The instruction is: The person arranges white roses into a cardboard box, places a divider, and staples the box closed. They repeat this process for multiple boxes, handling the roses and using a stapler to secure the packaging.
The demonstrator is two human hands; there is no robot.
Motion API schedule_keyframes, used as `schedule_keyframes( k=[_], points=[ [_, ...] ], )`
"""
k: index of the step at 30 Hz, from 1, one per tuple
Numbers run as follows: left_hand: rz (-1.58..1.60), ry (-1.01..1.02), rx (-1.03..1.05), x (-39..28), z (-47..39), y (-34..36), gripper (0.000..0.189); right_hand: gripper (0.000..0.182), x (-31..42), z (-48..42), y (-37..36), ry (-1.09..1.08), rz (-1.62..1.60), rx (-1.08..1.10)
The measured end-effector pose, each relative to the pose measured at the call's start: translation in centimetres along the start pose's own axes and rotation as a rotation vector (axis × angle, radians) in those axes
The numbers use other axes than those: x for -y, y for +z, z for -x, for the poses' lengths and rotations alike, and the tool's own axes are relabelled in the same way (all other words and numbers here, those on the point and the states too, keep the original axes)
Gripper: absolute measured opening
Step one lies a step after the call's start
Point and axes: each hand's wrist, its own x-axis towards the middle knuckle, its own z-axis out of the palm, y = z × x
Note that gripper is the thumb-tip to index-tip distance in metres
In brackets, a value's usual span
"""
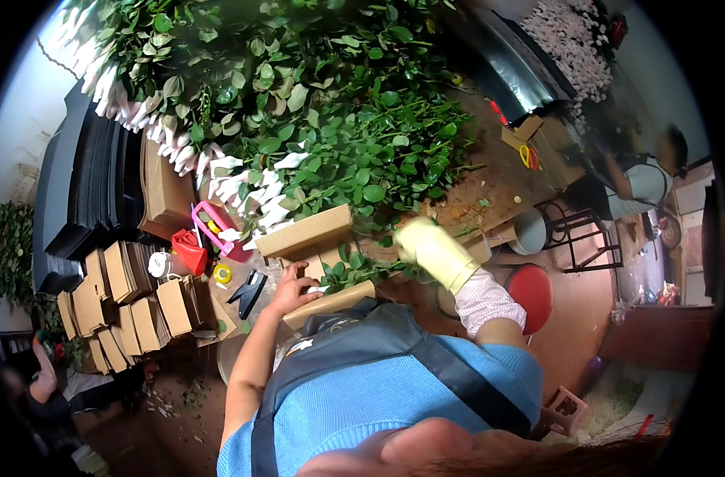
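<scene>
In the head view my bare left hand (pixel 295 290) rests inside an unfolded corrugated cardboard wrapper (pixel 305 232), its fingers beside a white-sleeved flower head (pixel 318 289). Leafy green stems (pixel 359 271) run from there to the right across the cardboard. My right hand (pixel 419 241), in a pale yellow glove, is over the stems' right end at the table edge; its fingers are blurred, and whether they hold a stem cannot be told. A large heap of leafy stems (pixel 338 137) with white-netted heads (pixel 177 140) lies beyond the wrapper.
Left of the wrapper are a black stapler (pixel 247 293), a yellow tape roll (pixel 222 273), a pink tape dispenser (pixel 213 229) and stacked cardboard pieces (pixel 174 307). Scissors (pixel 528 157) lie at the far right. A red stool (pixel 529 298) stands by my right arm. Other people are at both sides.
</scene>
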Motion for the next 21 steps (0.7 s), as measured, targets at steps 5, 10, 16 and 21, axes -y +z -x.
schedule_keyframes(
  k=[5, 10, 16, 21],
  points=[
    [-0.021, -0.038, 0.093, -0.6, -0.9, -0.7, 0.032, 0.020, -1.2, -4.0, -10.1, 0.034, -0.094, -1.037],
    [-0.027, -0.069, 0.117, 0.3, -0.3, -0.2, 0.027, 0.018, 0.2, -8.5, -12.0, 0.190, 0.051, -0.666],
    [0.005, -0.082, 0.119, 0.6, -0.4, -0.1, 0.030, 0.026, 1.3, 2.5, -16.1, -0.189, -0.514, -1.286],
    [0.034, 0.134, -0.116, 2.9, 0.5, 1.5, 0.074, 0.030, 8.1, 3.4, -9.2, -0.554, -0.326, -0.971]
  ],
)
